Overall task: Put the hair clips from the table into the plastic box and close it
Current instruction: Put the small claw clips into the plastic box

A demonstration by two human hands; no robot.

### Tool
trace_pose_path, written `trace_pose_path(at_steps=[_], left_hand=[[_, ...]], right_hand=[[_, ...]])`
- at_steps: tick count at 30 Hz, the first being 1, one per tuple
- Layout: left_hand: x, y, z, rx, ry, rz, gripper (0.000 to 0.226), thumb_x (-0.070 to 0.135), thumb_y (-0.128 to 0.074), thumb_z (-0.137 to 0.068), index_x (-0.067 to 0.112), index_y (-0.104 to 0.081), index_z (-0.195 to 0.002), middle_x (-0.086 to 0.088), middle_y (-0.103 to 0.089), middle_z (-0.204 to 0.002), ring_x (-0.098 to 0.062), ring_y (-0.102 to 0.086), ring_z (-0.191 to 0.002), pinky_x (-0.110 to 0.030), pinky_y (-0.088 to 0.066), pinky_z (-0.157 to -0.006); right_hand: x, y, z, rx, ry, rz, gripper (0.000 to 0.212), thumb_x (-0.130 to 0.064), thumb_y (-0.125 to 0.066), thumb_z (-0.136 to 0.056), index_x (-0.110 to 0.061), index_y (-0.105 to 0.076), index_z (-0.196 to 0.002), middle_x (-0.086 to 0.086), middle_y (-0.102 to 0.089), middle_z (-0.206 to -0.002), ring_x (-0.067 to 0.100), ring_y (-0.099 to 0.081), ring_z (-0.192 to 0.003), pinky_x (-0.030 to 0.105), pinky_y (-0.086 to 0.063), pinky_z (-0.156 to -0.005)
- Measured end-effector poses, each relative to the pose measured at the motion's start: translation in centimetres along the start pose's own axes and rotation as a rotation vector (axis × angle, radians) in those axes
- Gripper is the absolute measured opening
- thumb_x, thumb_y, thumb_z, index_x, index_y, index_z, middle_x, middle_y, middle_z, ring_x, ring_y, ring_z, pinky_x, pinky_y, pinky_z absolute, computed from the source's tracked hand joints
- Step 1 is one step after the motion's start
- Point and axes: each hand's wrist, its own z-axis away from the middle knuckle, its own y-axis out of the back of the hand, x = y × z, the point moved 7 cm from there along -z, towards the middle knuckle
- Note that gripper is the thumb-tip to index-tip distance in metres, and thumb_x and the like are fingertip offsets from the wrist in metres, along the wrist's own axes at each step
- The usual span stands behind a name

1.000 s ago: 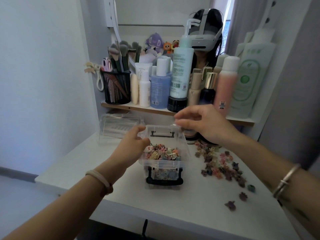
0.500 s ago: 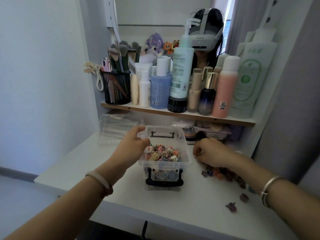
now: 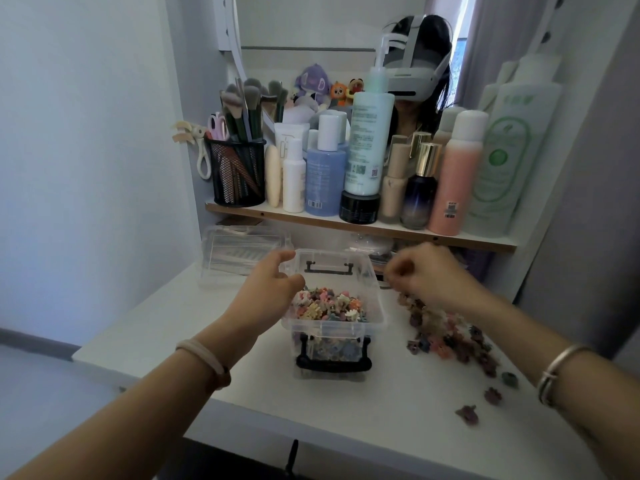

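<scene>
L hand (image 3: 273,289) grips clear plastic box (image 3: 377,317) by its rim, mid-desk (image 3: 242,386); R hand (image 3: 427,275), fingers (image 3: 397,271) bunched above loose hair clips (image 3: 446,336) beside it, contents unclear. Best release well inside, box steadied.

My left hand (image 3: 270,296) grips the left rim of the open plastic box (image 3: 375,299), which is heaped with hair clips (image 3: 329,306). My right hand (image 3: 429,275) is just right of the box, above the loose clips (image 3: 446,336) on the table (image 3: 346,417), fingers curled, too blurred to tell if it holds any. The clear lid (image 3: 239,251) lies behind the box, to its left.
</scene>
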Motion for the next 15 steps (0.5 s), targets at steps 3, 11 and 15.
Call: trace_pose_path(at_steps=[3, 11, 15], left_hand=[[0.0, -0.1, 0.0, -0.009, 0.014, -0.001, 0.048, 0.009, -0.045, -0.093, 0.017, -0.035, -0.139, -0.012, -0.057, -0.096, -0.011, -0.049, -0.065, -0.029, -0.041, -0.077], [-0.1, -0.1, -0.3, -0.007, 0.010, 0.005, 0.049, 0.009, -0.046, -0.092, 0.016, -0.035, -0.139, -0.018, -0.057, -0.112, -0.015, -0.050, -0.074, -0.030, -0.042, -0.080], [0.1, -0.3, -0.8, -0.005, 0.015, -0.013, 0.048, 0.009, -0.046, -0.092, 0.016, -0.036, -0.139, -0.026, -0.055, -0.123, -0.014, -0.050, -0.072, -0.025, -0.041, -0.072]], right_hand=[[-2.7, 2.0, 0.1, -0.029, 0.053, -0.437, 0.019, -0.009, -0.071, -0.077, -0.027, -0.068, -0.074, -0.015, -0.067, -0.066, -0.007, -0.061, -0.062, 0.010, -0.049, -0.067], [1.4, 0.1, 0.1, -0.128, -0.072, 0.067, 0.029, -0.015, -0.061, -0.087, -0.015, -0.064, -0.116, -0.001, -0.065, -0.107, 0.005, -0.057, -0.088, 0.015, -0.041, -0.078], [3.6, -3.1, 0.1, -0.287, -0.065, 0.313, 0.044, -0.020, -0.054, -0.090, -0.015, -0.048, -0.133, 0.003, -0.052, -0.135, 0.018, -0.048, -0.122, 0.021, -0.037, -0.094]])
